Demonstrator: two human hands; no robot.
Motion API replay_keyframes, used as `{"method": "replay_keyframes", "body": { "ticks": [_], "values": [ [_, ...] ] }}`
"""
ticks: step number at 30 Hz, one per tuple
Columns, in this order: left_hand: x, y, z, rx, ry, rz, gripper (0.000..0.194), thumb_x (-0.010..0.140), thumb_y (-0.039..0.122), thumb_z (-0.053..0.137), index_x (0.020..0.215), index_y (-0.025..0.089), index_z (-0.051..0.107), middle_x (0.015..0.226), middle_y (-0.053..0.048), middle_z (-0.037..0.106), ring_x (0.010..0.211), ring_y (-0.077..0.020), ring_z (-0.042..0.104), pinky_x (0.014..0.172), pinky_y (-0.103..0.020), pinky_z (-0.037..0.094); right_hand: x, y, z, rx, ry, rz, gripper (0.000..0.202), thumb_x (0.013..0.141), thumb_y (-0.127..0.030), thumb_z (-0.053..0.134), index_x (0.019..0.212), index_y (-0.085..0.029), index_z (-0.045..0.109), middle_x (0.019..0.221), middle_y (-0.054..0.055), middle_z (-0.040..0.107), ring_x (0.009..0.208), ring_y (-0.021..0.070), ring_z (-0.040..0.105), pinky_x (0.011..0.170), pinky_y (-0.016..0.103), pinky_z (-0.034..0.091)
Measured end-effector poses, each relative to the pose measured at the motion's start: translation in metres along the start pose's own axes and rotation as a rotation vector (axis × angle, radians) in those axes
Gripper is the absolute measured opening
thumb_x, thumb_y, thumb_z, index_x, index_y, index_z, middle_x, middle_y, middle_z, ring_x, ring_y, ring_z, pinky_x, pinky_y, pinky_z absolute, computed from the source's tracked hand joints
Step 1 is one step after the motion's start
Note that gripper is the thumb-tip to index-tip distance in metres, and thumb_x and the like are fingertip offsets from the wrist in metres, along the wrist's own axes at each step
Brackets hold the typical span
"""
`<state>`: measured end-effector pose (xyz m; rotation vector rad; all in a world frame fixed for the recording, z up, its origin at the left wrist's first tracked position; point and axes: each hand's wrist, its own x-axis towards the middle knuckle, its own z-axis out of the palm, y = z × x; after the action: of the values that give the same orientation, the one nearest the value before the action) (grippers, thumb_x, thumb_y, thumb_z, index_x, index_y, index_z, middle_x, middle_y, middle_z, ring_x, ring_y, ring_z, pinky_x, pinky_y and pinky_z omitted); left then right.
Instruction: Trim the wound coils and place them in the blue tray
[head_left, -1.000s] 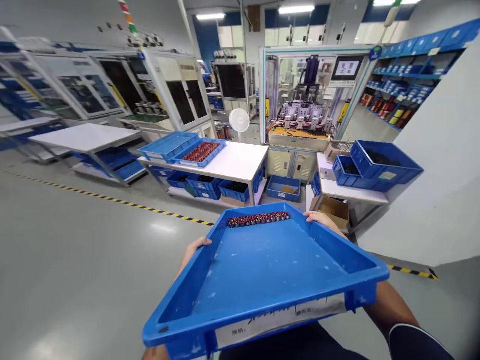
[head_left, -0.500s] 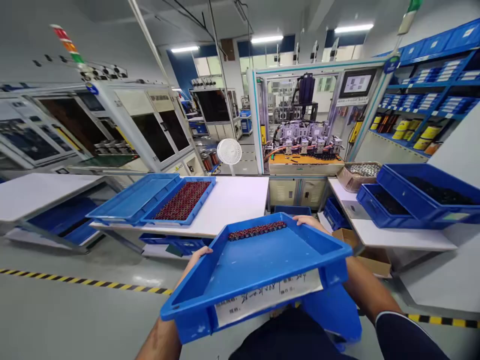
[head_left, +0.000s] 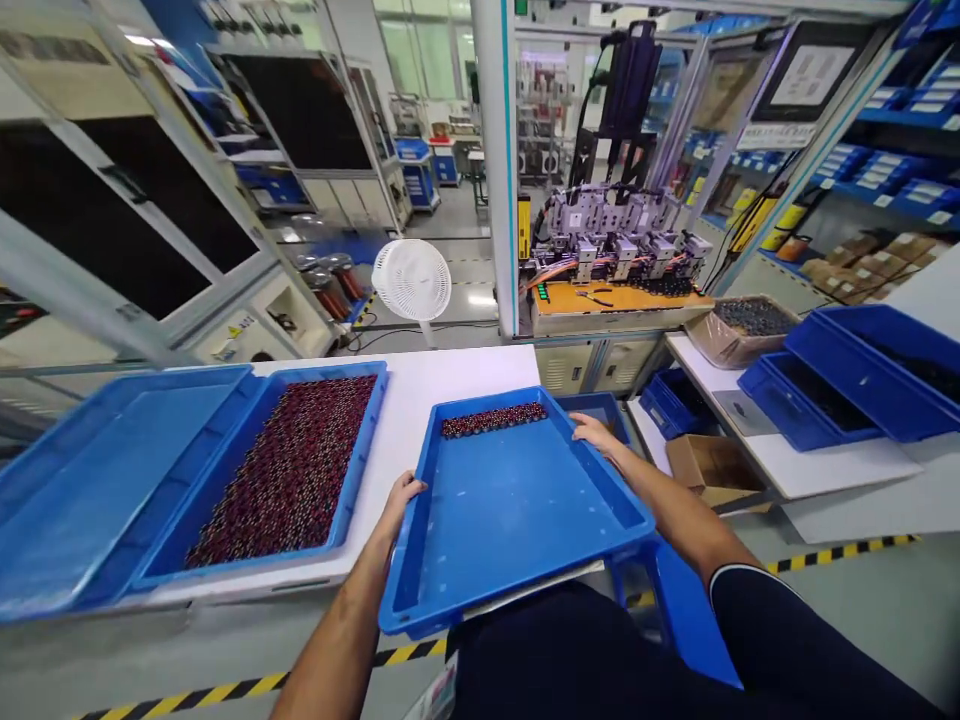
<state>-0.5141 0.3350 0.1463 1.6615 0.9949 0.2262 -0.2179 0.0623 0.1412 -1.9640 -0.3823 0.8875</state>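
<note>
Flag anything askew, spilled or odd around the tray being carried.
Nothing spilled. The carried tray juts past the white table edge, gripped by left hand and right hand; its few parts crowd the far wall.

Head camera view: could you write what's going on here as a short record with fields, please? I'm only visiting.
Setting: factory floor with machines and shelving
Left hand: grips the left rim of the blue tray
Right hand: grips the tray's right rim
Tray contents: one row of small dark red parts along the far wall
Tray position: far end over the white table, near end past its edge
Beside it: full tray of similar parts, then an empty tray further left
Behind table: white fan
</note>
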Motion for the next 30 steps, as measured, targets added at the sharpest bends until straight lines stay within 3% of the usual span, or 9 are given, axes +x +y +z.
{"method": "replay_keyframes", "body": {
  "ticks": [3, 7, 12, 16, 18, 22, 24, 26, 30],
  "values": [
    [0.050, -0.012, -0.012, -0.001, -0.118, -0.025, 0.026, 0.094, 0.036, 0.060, 0.107, 0.013, 0.063, 0.101, -0.005, 0.067, 0.086, -0.0171, 0.066, 0.076, -0.036, 0.057, 0.026, 0.002, 0.017, -0.028, 0.020, 0.098, 0.035, 0.098, -0.034, 0.059, 0.127, -0.015, 0.055, 0.118, 0.009, 0.062, 0.097, 0.0187, 0.064, 0.084, 0.038, 0.058],
    [0.094, -0.038, -0.019, 0.015, -0.222, -0.035, 0.026, 0.093, 0.032, 0.062, 0.110, 0.014, 0.063, 0.110, -0.007, 0.067, 0.097, -0.0197, 0.066, 0.084, -0.040, 0.057, 0.053, 0.011, 0.038, -0.124, 0.053, 0.183, 0.034, 0.097, -0.035, 0.060, 0.124, -0.014, 0.058, 0.119, 0.009, 0.061, 0.101, 0.0201, 0.064, 0.086, 0.039, 0.057],
    [0.124, -0.082, -0.009, 0.092, -0.250, -0.067, 0.027, 0.092, 0.032, 0.063, 0.113, 0.014, 0.062, 0.111, -0.008, 0.066, 0.096, -0.0199, 0.066, 0.084, -0.041, 0.057, 0.079, 0.031, 0.073, -0.313, 0.147, 0.282, 0.033, 0.097, -0.037, 0.060, 0.122, -0.015, 0.060, 0.122, 0.009, 0.060, 0.107, 0.0220, 0.062, 0.091, 0.041, 0.055],
    [0.133, -0.104, 0.000, 0.155, -0.184, -0.035, 0.032, 0.093, 0.033, 0.062, 0.120, 0.015, 0.060, 0.117, -0.009, 0.065, 0.100, -0.0214, 0.065, 0.086, -0.044, 0.057, 0.091, 0.041, 0.089, -0.460, 0.229, 0.330, 0.034, 0.097, -0.036, 0.060, 0.125, -0.016, 0.058, 0.126, 0.010, 0.058, 0.111, 0.0226, 0.060, 0.095, 0.044, 0.054],
    [0.126, -0.109, 0.005, 0.187, -0.093, 0.008, 0.042, 0.092, 0.034, 0.062, 0.129, 0.017, 0.055, 0.134, -0.012, 0.057, 0.117, -0.0274, 0.059, 0.097, -0.052, 0.051, 0.089, 0.044, 0.089, -0.532, 0.273, 0.335, 0.038, 0.096, -0.036, 0.061, 0.128, -0.016, 0.056, 0.130, 0.011, 0.056, 0.115, 0.0243, 0.058, 0.097, 0.047, 0.052],
    [0.078, -0.111, 0.026, 0.244, 0.017, 0.142, 0.060, 0.093, 0.036, 0.057, 0.146, 0.017, 0.036, 0.163, -0.016, 0.019, 0.150, -0.0372, 0.021, 0.119, -0.062, 0.023, 0.054, 0.050, 0.083, -0.661, 0.345, 0.338, 0.044, 0.096, -0.035, 0.061, 0.135, -0.017, 0.052, 0.140, 0.012, 0.049, 0.124, 0.0278, 0.053, 0.103, 0.051, 0.048],
    [0.043, -0.112, 0.047, 0.266, -0.087, 0.221, 0.056, 0.094, 0.036, 0.054, 0.143, 0.012, 0.040, 0.162, -0.019, 0.023, 0.151, -0.0334, 0.019, 0.122, -0.054, 0.021, 0.020, 0.060, 0.077, -0.705, 0.351, 0.355, 0.045, 0.096, -0.034, 0.061, 0.136, -0.018, 0.051, 0.142, 0.012, 0.048, 0.125, 0.0280, 0.052, 0.104, 0.052, 0.047],
    [0.010, -0.114, 0.072, 0.296, -0.258, 0.286, 0.048, 0.093, 0.033, 0.055, 0.137, 0.013, 0.048, 0.156, -0.018, 0.037, 0.148, -0.0315, 0.029, 0.121, -0.051, 0.027, -0.023, 0.076, 0.068, -0.730, 0.341, 0.401, 0.043, 0.096, -0.034, 0.061, 0.136, -0.018, 0.051, 0.142, 0.012, 0.048, 0.125, 0.0275, 0.052, 0.104, 0.051, 0.048],
    [-0.034, -0.119, 0.123, 0.396, -0.641, 0.377, 0.043, 0.091, 0.034, 0.062, 0.129, 0.016, 0.056, 0.141, -0.014, 0.056, 0.132, -0.0298, 0.052, 0.109, -0.055, 0.042, -0.135, 0.119, 0.047, -0.721, 0.298, 0.616, 0.036, 0.096, -0.034, 0.061, 0.128, -0.016, 0.057, 0.130, 0.011, 0.057, 0.115, 0.0239, 0.059, 0.098, 0.046, 0.052]
  ]
}}
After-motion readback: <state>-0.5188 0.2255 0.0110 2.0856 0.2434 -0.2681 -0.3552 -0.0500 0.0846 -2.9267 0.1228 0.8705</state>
